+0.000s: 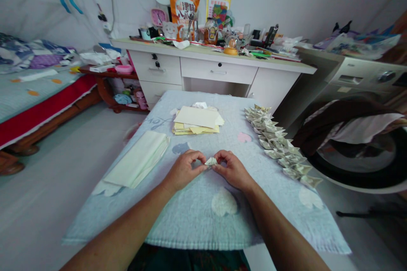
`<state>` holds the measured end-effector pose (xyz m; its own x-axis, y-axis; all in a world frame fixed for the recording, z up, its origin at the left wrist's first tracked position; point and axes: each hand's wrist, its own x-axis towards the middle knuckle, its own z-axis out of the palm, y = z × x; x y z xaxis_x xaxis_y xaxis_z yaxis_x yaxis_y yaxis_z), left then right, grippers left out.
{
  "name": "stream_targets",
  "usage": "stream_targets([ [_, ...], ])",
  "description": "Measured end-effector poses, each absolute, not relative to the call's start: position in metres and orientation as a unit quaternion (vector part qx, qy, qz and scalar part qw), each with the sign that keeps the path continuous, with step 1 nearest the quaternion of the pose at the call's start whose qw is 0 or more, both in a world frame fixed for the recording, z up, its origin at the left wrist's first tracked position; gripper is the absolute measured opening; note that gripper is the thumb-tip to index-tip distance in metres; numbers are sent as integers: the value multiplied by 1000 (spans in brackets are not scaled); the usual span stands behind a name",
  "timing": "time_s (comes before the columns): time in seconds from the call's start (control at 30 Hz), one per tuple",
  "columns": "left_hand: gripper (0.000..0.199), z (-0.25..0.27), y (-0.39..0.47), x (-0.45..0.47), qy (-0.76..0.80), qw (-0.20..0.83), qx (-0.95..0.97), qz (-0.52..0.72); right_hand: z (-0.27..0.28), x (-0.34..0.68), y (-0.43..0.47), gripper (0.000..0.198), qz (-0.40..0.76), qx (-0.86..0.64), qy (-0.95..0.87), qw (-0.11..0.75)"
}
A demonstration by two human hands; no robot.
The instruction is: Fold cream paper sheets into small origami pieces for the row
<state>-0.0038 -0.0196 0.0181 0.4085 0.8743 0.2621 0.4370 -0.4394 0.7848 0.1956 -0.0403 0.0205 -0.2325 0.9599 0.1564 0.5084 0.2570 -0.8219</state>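
Head view: I see both hands meeting low over the pale blue cloth [187,226], near the middle of the scene. The left hand [185,170] pinches the left end of a small folded paper [210,161] between thumb and forefinger; the right hand [233,170] has its right end in a matching pinch. So the small folded paper sits between the two, and I can't make out every crease at this size.

To do this folding well, I would keep both pinches light and level, thumbs nearest me, so neither end gets crushed. I would bring the edges together before pressing, then run a fingertip along each crease so that it lies sharp. Pulling the hands apart with force could tear such thin-looking paper, so any spreading should be slow and even from both sides.

On the right, a long row of folded paper shapes [280,142] runs from far to near; I would keep the right forearm and elbow out of it. On the far side lies a stack of cream and yellow paper [197,117], and on the left a folded pale sheet bundle [138,159]; both are clear of the fingers.
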Motion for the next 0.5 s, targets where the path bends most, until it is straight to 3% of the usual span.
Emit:
stream_targets([
  [0.27,4,18,-19,-3,407,280,796,350,17,194,-39,9,332,-501,-710,365],
  [0.5,7,16,-20,-5,417,310,769,371,16,194,-39,13,343,-475,-717,377],
])
